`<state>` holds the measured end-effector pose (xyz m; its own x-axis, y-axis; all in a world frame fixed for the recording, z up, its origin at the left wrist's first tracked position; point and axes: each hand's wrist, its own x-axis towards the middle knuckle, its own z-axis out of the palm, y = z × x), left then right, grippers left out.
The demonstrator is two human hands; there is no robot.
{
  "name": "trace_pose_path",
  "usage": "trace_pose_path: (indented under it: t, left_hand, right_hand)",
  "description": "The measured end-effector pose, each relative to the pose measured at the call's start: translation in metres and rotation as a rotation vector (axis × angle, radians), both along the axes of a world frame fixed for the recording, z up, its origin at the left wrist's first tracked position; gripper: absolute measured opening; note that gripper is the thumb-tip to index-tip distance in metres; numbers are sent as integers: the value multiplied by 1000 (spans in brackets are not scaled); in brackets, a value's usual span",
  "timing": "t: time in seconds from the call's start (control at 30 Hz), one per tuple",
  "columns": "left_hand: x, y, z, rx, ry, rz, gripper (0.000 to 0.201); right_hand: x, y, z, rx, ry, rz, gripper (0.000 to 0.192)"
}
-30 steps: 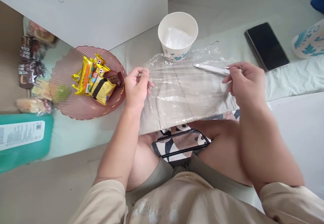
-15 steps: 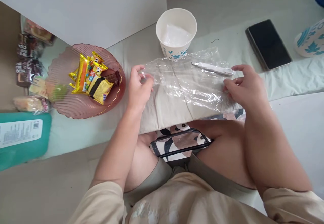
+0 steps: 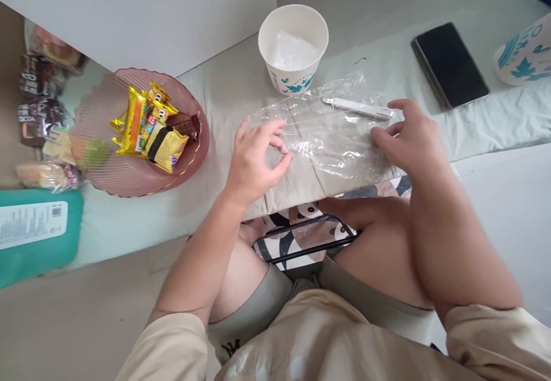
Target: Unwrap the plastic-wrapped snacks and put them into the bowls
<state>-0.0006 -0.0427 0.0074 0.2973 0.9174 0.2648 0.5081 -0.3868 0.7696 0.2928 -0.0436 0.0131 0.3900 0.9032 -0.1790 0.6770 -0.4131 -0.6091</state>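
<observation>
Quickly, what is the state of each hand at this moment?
Left hand: open, loosely curled, holding nothing visible.
Right hand: open, beside the white tweezers, not gripping them.

The paper cup (image 3: pixel 278 76) is blocking part of the far edge of the plastic film (image 3: pixel 329 140); the pink bowl (image 3: pixel 116 183) is hemming in the left side. Between cup and phone (image 3: pixel 450 65), the worktop (image 3: pixel 370 28) is offering an open lane.

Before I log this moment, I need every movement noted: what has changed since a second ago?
The left hand has moved rightward over the clear plastic film and appears to have let go of its left edge. The right hand has spread open beside the tweezers. The film, pulled taut earlier, now lies slack. The upright paper cup, pink ribbed bowl and smartphone stayed put.
</observation>
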Motion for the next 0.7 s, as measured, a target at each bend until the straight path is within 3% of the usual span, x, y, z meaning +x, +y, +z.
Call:
trace_pose_path:
  t: [0.1,0.2,0.33,0.5,0.7]
  left_hand:
    - [-9,2,4,-23,-97,-47,7]
    - [-27,3,3,-90,-237,-83,7]
    - [-51,2,-5,-204,-365,-96,17]
    - [-70,2,-12,-245,-354,-79,37]
    - [-71,2,-19,-222,-495,-20,50]
  right_hand:
    - [6,-2,2,102,-86,-8,28]
    - [15,-6,1,292,-83,42,25]
    - [23,-12,-6,453,-15,387,43]
    - [22,-20,-22,442,-37,785,67]
    - [24,-27,-29,257,-123,904,71]
